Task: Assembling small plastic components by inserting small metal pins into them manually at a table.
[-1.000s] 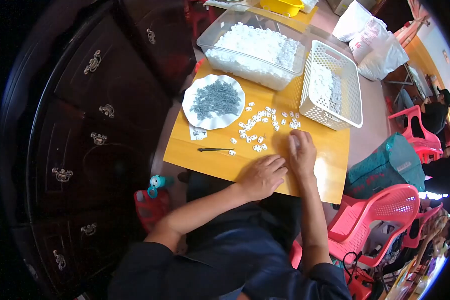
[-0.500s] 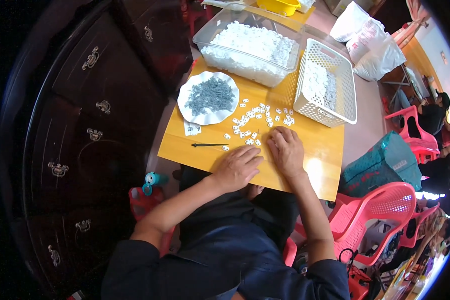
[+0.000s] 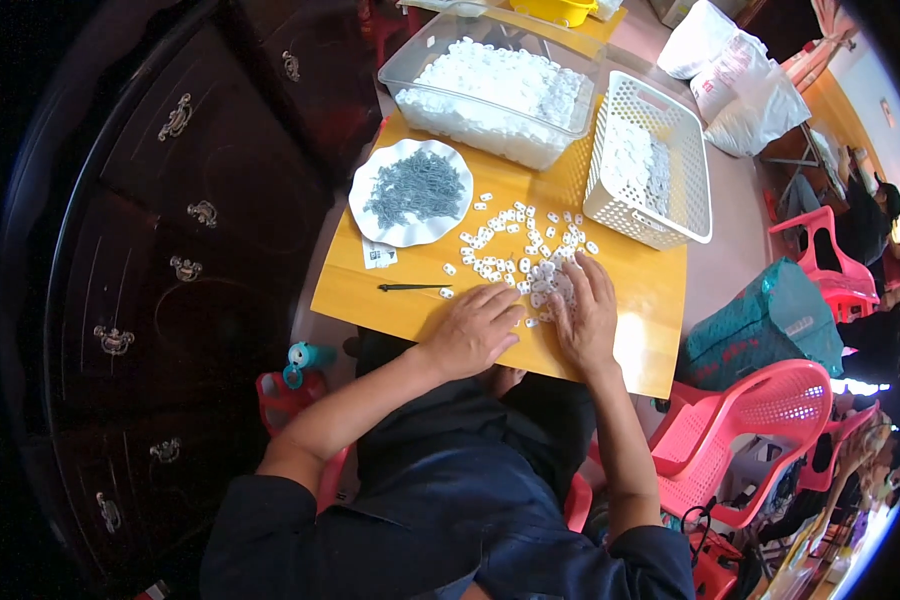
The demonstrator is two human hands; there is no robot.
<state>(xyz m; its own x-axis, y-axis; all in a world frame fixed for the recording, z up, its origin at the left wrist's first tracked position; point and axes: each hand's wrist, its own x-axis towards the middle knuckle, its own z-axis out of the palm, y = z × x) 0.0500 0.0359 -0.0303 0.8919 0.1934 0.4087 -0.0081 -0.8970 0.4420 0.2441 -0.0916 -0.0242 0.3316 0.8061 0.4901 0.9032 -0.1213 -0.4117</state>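
Many small white plastic pieces with two dark holes [image 3: 487, 267] lie scattered over the wooden table [image 3: 370, 296]. A denser heap of them sits beside my right hand [image 3: 588, 315], whose fingers are spread and touch the heap's right side. My left hand [image 3: 473, 328] rests palm down near the table's front edge, fingers stretched toward the pieces; what lies beneath it is hidden. To its left is a thin black pointed tool [image 3: 414, 287]. A white wavy-rimmed plate [image 3: 366, 222] farther back holds a pile of small dark grey pins or screws.
A clear plastic bin [image 3: 490, 129] full of white pieces stands at the back, with a white perforated basket [image 3: 642, 226] to its right. Dark drawers [image 3: 160, 210] run along the left. A pink chair [image 3: 770, 410] and a teal bag [image 3: 765, 330] are at right.
A heap of white pieces now lies by my right hand, where few were before. My right hand's fingers have opened and spread. My left hand has hardly moved.
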